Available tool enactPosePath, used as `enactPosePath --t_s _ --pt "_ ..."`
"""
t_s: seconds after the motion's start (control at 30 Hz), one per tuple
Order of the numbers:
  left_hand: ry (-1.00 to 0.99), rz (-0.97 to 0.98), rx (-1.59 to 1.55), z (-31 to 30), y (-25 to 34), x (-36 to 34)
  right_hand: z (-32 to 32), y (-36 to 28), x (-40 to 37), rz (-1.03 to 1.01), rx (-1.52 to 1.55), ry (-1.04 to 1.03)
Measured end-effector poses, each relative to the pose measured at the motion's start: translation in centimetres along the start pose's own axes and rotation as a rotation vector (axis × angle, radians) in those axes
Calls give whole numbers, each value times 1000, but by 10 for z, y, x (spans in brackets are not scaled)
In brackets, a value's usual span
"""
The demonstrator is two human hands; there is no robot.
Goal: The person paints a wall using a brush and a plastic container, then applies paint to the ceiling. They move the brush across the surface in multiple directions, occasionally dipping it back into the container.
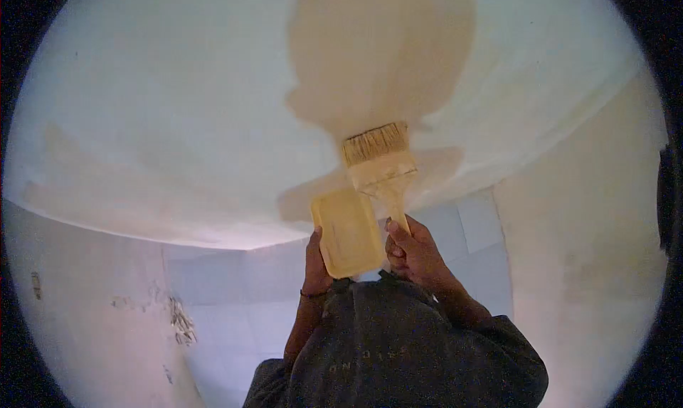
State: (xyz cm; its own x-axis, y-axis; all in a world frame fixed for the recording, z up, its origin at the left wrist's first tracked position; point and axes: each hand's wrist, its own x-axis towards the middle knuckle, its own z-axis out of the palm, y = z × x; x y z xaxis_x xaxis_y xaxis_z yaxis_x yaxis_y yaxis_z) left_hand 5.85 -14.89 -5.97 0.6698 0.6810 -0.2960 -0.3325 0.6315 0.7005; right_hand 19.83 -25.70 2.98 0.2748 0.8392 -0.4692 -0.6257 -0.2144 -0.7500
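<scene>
Looks like mid-coat on the ceiling (156,109). The right hand (413,251) is wrapped tight around the handle of a wide flat brush (380,159), whose pale, stiff bristles touch the edge of the wet tan patch (380,52). The left hand (316,262) grips a shallow yellow plastic tray (348,230) just beside the brush. I'd guess the next stroke needs a reload, then working outward into the chalky white plaster.
</scene>
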Motion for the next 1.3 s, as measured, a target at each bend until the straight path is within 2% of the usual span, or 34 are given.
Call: enactPosePath --t_s 0.03,0.17,0.37,0.43,0.53,0.63,0.8,0.87,0.93,1.07,1.13,1.3 --pt "13 -76 -173 3 2 0 -1 -3 -5 62 -3 -29" --pt "41 -49 -137 6 6 -3 -6 17 -11 238 -76 -72" --pt "9 80 -162 -1 -4 2 -6 45 -23 353 -40 -103" --pt "7 127 -133 -12 -13 9 -3 47 -25 329 -57 -100" --pt "-35 202 -76 4 -10 2 0 50 -23 315 -58 -86" --pt "-36 87 -136 8 -7 -3 12 45 -23 323 -20 -40" --pt "-76 160 -18 -5 -9 2 21 47 -11 383 109 3" --pt "-78 165 6 -4 -9 -1 18 52 -9 390 319 -73" --pt "-35 173 47 -1 -5 -7 14 54 -7 415 355 -106" --pt "-75 163 34 -17 -15 0 0 60 6 481 439 -181" --pt "-8 181 131 -38 -30 6 -11 79 20 490 440 -189" --pt "-31 210 103 -36 -28 6 -8 80 16 490 350 -155"
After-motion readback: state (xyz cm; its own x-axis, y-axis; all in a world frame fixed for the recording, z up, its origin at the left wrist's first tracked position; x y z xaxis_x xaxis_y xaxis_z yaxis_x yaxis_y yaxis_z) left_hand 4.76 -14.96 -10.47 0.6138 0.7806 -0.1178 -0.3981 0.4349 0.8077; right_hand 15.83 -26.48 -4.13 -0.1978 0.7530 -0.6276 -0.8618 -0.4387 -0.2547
